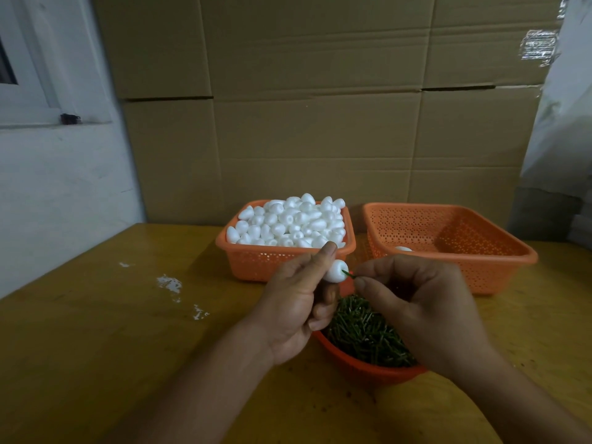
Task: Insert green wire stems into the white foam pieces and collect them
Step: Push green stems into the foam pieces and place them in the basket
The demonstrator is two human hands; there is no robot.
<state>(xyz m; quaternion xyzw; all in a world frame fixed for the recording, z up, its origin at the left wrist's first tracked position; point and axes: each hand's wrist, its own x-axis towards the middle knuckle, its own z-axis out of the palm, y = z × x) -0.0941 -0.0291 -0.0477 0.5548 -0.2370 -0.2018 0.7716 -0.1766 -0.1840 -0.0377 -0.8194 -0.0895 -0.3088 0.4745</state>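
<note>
cardboard wall (320, 107) behind yellow table (112, 331); left hand (298, 302) grips foam piece (335, 270), right hand (416, 302) pinches green stem (349, 275).

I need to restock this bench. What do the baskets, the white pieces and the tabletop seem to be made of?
Baskets: orange plastic by the look, glossy moulded rims, perforated walls.
White pieces: likely foam, with a smooth, faintly shiny skin, egg-shaped.
Tabletop: seemingly varnished wood or laminate; yellowish sheen, white smears. Which one cannot be told.
</note>
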